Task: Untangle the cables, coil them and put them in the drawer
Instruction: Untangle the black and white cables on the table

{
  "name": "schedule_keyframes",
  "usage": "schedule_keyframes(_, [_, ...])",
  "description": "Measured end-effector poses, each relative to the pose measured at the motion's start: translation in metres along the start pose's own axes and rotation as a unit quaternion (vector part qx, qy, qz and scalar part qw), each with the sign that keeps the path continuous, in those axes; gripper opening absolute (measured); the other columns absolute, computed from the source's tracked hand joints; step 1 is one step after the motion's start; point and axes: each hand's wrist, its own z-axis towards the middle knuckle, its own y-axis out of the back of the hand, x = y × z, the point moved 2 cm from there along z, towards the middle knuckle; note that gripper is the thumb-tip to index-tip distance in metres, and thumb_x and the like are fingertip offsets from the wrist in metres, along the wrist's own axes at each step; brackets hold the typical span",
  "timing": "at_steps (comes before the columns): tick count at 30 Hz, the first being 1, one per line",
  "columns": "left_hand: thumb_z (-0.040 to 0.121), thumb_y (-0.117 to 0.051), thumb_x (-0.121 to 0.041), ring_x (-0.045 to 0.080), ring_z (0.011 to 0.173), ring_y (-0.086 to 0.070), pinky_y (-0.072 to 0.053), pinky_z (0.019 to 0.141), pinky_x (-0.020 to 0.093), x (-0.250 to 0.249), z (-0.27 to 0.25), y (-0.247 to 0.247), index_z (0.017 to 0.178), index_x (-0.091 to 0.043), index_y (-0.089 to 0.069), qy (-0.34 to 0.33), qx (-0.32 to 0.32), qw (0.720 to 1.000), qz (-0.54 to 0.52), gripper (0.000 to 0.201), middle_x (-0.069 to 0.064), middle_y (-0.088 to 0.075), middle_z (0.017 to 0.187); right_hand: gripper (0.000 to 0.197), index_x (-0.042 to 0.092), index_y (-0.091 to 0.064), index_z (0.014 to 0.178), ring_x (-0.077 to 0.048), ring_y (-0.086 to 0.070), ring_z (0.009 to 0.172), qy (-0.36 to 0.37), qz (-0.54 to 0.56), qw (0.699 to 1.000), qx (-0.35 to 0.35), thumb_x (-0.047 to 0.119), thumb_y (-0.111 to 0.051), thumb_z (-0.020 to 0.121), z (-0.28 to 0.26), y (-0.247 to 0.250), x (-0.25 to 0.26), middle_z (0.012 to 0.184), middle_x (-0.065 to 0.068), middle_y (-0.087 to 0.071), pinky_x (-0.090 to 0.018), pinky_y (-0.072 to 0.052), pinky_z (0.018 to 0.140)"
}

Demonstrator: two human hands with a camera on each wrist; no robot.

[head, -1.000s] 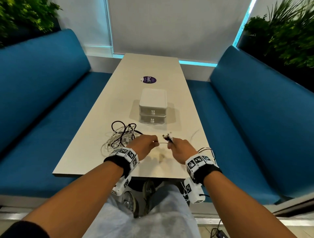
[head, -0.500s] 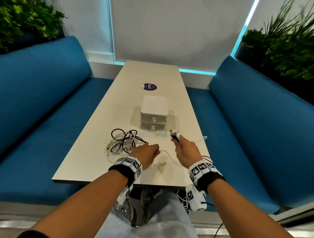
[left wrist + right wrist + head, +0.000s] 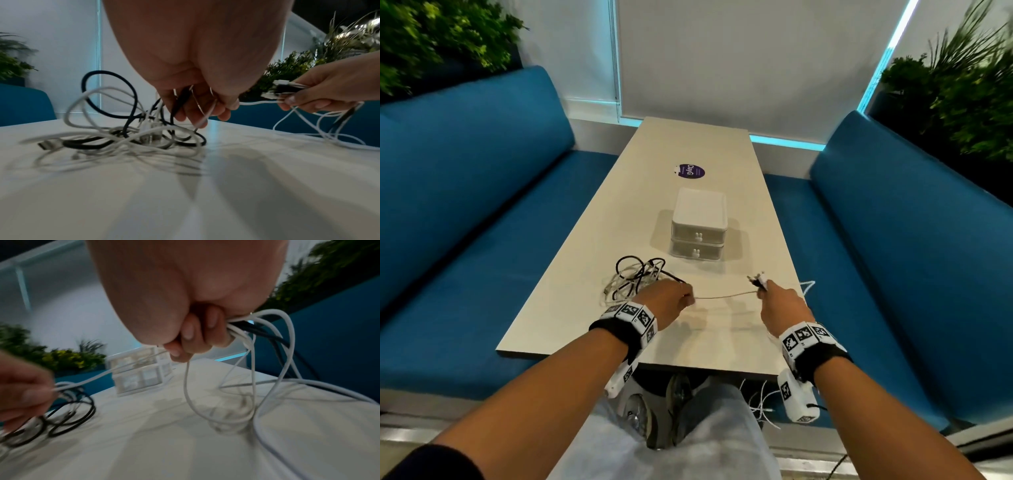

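Both hands were clamped on cable. Right hand (image 3: 779,301) fisted round a bundle of plug ends (image 3: 757,280), white and black, poking out toward 12 o'clock; left hand (image 3: 669,299) pinched a white cable (image 3: 726,295) and a black lead w/ curled fingers (image 3: 197,112). That white length ran taut btwn the two fists, prob so I could draw it clear of the knot while the left held the rest back.

Largest first: table (image 3: 688,144) ran away toward 12, blue benches (image 3: 465,192) at 9 and 3. Drawer unit (image 3: 699,228) sat at 12 just past my hands, two drawers, both shut, so nothing stowed yet and it'd need opening. Tangle (image 3: 635,282) of black and white cables lay at 10–11 o'clock, touching my left hand, looped over itself. Slack white loops (image 3: 273,386) hung from the right fist to the tabletop, some trailing off the table edge at 3–4 o'clock.

In the way, imo: the knot's crossed loops, which could cinch if I pulled harder. Purple sticker (image 3: 690,171) sat beyond the drawers, no bother.
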Motion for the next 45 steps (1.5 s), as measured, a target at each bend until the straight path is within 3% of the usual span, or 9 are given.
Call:
schedule_keyframes(6, [0.105,-0.036,-0.038,0.03,0.097,-0.06,-0.039,0.088,0.035,-0.011,0.002,-0.003,0.104,-0.021,-0.063,-0.001,-0.013,0.995,0.102,0.032,0.007,-0.07,0.1,0.023,0.014,-0.05,0.107,-0.03,-0.051,0.072,-0.019,0.008,0.999,-0.03,0.03,-0.034,0.102,-0.001,0.006,-0.002,0.081,-0.007,-0.052,-0.035,-0.043,0.065])
schedule_keyframes(11, [0.103,-0.032,-0.04,0.036,0.097,-0.054,-0.034,0.096,0.044,-0.018,0.003,-0.017,0.095,-0.023,-0.061,0.027,-0.001,0.99,0.141,0.034,0.01,-0.069,0.097,0.027,0.014,-0.049,0.114,-0.039,-0.059,0.08,0.024,0.068,0.995,-0.075,0.032,-0.033,0.103,-0.006,0.004,0.025,0.088,-0.017,-0.062,-0.038,-0.042,0.063])
schedule_keyframes(17, [0.107,-0.03,-0.033,0.032,0.092,-0.061,-0.03,0.085,0.038,-0.041,0.002,-0.004,0.106,-0.02,-0.058,-0.028,-0.044,0.992,0.114,0.031,0.008,-0.07,0.096,0.027,0.014,-0.057,0.113,-0.036,-0.061,0.094,0.123,0.084,0.988,0.04,0.03,-0.039,0.101,-0.014,-0.019,0.054,0.104,-0.016,-0.067,-0.04,-0.05,0.076])
schedule_keyframes(21, [0.105,-0.037,-0.037,0.03,0.085,-0.062,-0.035,0.078,0.033,-0.032,0.005,-0.006,0.105,-0.019,-0.061,-0.029,-0.022,0.998,0.041,0.03,0.002,-0.066,0.078,0.025,0.017,-0.058,0.111,-0.035,-0.061,0.093,0.113,0.074,0.989,0.057,0.03,-0.039,0.1,-0.01,-0.021,0.048,0.103,-0.014,-0.067,-0.04,-0.05,0.077])
schedule_keyframes(26, [0.104,-0.04,-0.039,0.029,0.085,-0.061,-0.037,0.074,0.033,-0.003,-0.003,-0.007,0.098,-0.016,-0.06,-0.022,-0.019,0.999,0.033,0.031,0.007,-0.068,0.087,0.023,0.019,-0.059,0.11,-0.033,-0.062,0.088,0.027,0.029,0.998,0.042,0.027,-0.041,0.1,-0.001,-0.013,0.014,0.101,-0.014,-0.065,-0.035,-0.048,0.072])
schedule_keyframes(31, [0.104,-0.04,-0.039,0.026,0.085,-0.059,-0.034,0.093,0.036,0.008,-0.003,-0.008,0.094,-0.021,-0.061,0.003,-0.036,0.999,0.039,0.029,-0.003,-0.064,0.079,0.027,0.017,-0.058,0.113,-0.029,-0.056,0.085,-0.063,0.028,0.997,0.033,0.029,-0.037,0.102,0.003,-0.01,-0.016,0.109,-0.013,-0.063,-0.032,-0.041,0.07])
schedule_keyframes(35, [0.104,-0.03,-0.043,0.027,0.076,-0.05,-0.03,0.101,0.045,0.003,0.008,-0.018,0.083,-0.027,-0.047,0.034,-0.019,0.997,0.074,0.032,-0.001,-0.063,0.075,0.028,0.013,-0.051,0.108,-0.037,-0.058,0.086,-0.031,0.057,0.997,-0.044,0.032,-0.032,0.103,0.004,-0.006,0.002,0.098,-0.017,-0.062,-0.037,-0.041,0.067])
schedule_keyframes(41, [0.101,-0.039,-0.035,0.027,0.097,-0.062,-0.016,0.111,0.049,-0.017,0.007,-0.014,0.082,-0.024,-0.055,0.049,0.009,0.991,0.123,0.026,0.005,-0.07,0.094,0.029,0.016,-0.051,0.118,-0.04,-0.057,0.078,0.02,0.139,0.983,-0.116,0.032,-0.033,0.103,0.0,0.001,0.033,0.088,-0.019,-0.063,-0.038,-0.044,0.065])
schedule_keyframes(45, [0.102,-0.038,-0.038,0.031,0.089,-0.059,-0.027,0.103,0.046,-0.022,0.006,-0.014,0.081,-0.024,-0.052,0.015,0.006,0.995,0.103,0.029,0.005,-0.069,0.088,0.025,0.013,-0.055,0.11,-0.038,-0.06,0.073,0.101,0.163,0.979,-0.064,0.029,-0.039,0.101,-0.006,-0.006,0.042,0.084,-0.017,-0.065,-0.043,-0.051,0.065])
